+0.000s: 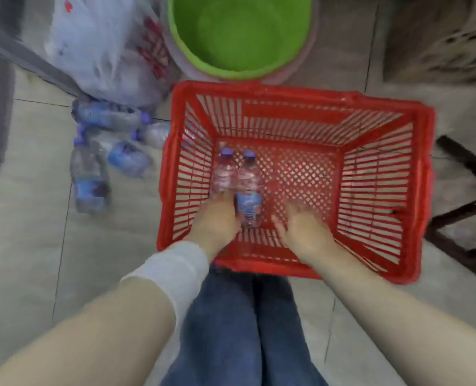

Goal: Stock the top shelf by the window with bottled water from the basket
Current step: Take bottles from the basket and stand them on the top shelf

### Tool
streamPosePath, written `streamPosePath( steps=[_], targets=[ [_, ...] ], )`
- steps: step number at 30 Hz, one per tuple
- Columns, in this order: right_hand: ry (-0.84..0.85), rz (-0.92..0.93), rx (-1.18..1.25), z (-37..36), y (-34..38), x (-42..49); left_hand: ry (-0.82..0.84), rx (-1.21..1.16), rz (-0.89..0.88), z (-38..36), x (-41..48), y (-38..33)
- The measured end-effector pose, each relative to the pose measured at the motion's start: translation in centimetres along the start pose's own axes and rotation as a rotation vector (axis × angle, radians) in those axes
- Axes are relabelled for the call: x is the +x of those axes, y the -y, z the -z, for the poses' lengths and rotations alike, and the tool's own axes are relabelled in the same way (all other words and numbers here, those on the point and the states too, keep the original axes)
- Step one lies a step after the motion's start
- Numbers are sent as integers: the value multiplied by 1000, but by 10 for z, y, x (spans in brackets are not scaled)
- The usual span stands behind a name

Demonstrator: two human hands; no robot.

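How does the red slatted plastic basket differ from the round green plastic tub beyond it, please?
The red slatted plastic basket is rectangular with open slats; the round green plastic tub has solid walls. The basket holds two clear water bottles; the tub looks empty. Both stand on the floor.

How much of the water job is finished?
Nearly all, it seems: the red basket holds just two bottles. The left hand is on one; the right hand reaches in, open. Both must still go up; the shelf is out of view.
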State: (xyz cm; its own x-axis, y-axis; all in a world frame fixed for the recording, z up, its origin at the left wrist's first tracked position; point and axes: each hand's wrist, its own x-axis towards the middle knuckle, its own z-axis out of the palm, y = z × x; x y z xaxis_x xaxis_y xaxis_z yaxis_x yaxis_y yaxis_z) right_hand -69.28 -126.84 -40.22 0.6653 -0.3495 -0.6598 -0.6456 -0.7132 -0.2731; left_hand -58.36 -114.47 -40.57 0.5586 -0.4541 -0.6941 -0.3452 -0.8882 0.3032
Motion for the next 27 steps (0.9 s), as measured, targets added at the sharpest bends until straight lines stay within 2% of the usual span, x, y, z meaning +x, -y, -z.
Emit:
streamPosePath(
  steps=[2, 6, 12, 16, 19, 23, 27],
  targets=[
    [52, -43, 85, -16, -3, 52, -18, -9, 12, -14, 53, 11],
    [31, -104, 261, -41, -2, 137, -104, -53, 71, -30, 136, 23],
    [47, -203, 459, -65, 10, 205, -124, -107, 199, -39, 194, 27],
    [112, -256, 641, -63, 7, 218, -119, -91, 186, -33, 202, 26],
    [146, -346, 868, -56, -4, 212, -28, -114, 187, -25, 203, 25],
    [75, -378, 1008, -51, -27, 188, 31, -311, 175, -19, 195, 28],
    [-67, -371, 1031, -39, -35, 152, -27, -418, 74, -13, 161, 27]
  ],
)
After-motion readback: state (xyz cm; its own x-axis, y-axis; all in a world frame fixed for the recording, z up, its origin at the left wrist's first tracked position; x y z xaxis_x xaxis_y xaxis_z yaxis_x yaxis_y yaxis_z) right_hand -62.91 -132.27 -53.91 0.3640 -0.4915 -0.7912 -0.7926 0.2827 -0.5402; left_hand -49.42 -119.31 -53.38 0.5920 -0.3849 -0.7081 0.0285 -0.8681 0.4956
